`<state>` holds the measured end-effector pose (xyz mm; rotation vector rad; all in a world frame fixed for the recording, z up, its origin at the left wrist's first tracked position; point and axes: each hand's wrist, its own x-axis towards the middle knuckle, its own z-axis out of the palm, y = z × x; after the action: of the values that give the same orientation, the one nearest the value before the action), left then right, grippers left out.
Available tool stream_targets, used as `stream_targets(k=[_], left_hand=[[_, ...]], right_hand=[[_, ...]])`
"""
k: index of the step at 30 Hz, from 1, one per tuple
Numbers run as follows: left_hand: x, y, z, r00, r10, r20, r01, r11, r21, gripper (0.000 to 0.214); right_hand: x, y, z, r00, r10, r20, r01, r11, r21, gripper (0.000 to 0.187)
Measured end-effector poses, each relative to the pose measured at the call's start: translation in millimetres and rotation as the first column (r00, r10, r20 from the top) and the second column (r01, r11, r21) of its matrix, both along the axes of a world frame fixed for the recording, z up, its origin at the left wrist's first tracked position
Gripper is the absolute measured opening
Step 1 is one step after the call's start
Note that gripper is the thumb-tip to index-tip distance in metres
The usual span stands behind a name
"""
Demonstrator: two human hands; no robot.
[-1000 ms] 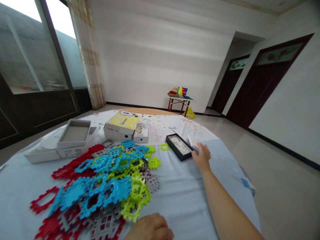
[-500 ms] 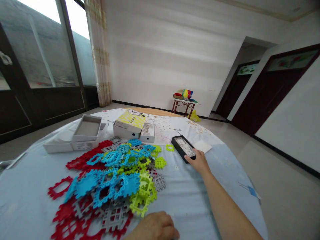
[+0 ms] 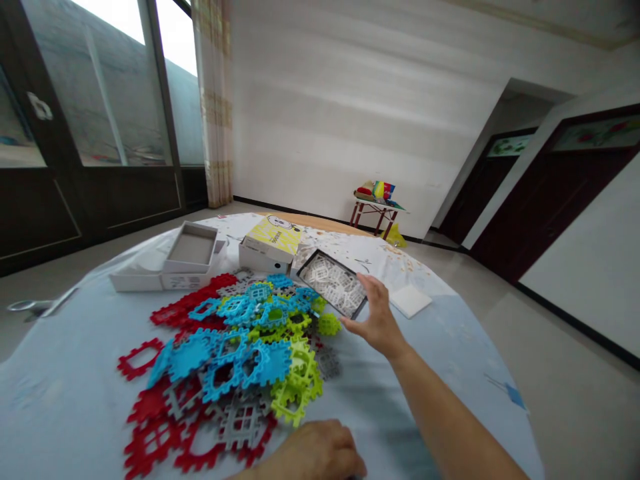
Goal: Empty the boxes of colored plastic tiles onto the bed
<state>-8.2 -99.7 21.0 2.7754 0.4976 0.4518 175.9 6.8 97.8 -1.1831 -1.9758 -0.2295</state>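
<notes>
My right hand holds a black tray of white pieces by its near right edge, lifted and tilted above the far side of the pile. That pile of red, blue, green and grey interlocking tiles covers the pale blue tablecloth in front of me. My left hand rests on the cloth at the bottom of the view, fingers curled, and I see nothing in it.
A yellow-topped box and open white boxes stand at the far side of the round table. A white square pad lies right of the tray. Scissors lie at the left edge. A small red table stands by the wall.
My right hand took the black tray from the cloth, lifted it and carried it left over the tile pile, tilting it. The white pad stays behind. The left hand barely moved.
</notes>
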Motion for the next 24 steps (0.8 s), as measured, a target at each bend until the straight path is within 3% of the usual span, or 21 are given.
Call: stream_targets(k=[7, 18, 24], left_hand=[[-2, 1, 0.9, 1.000, -0.026, 0.012, 0.026, 0.999, 0.033, 0.012], [-3, 3, -13.8, 0.997, -0.075, 0.025, 0.068, 0.976, 0.205, 0.013], [-4, 3, -14.6, 0.997, -0.077, 0.009, 0.073, 0.975, 0.211, 0.013]], right_hand=[[-56, -5, 9.1, 0.936, 0.229, 0.267, -0.244, 0.969, 0.027, 0.081], [-65, -3, 13.9, 0.903, 0.238, 0.357, -0.274, 0.960, 0.055, 0.080], [-60, -6, 17.0, 0.918, 0.197, 0.344, -0.246, 0.964, 0.104, 0.082]])
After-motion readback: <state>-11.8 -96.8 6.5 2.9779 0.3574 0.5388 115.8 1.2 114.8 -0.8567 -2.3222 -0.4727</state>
